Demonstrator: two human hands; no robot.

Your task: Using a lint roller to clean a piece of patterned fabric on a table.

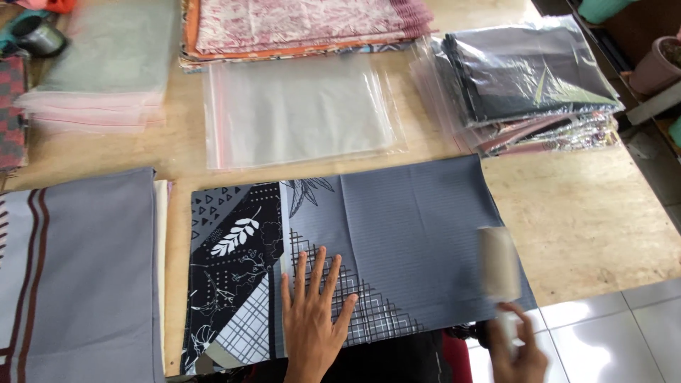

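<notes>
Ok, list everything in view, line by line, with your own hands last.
patterned grey cloth: one, grey, black and white, table's near edge
lint roller: one, white, on cloth's right end
empty clear bags: stack, clear, behind cloth
bagged cloths: stack, dark, far right
folded cloths: stack, pink and orange, far middle
grey striped cloth: one, near left
table: one, light wood
left hand: flat on cloth
right hand: gripping roller's handle

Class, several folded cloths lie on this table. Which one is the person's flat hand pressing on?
The grey patterned cloth with black leaf-print panel, under the left hand; the plain grey cloth beside it lies untouched.
</notes>
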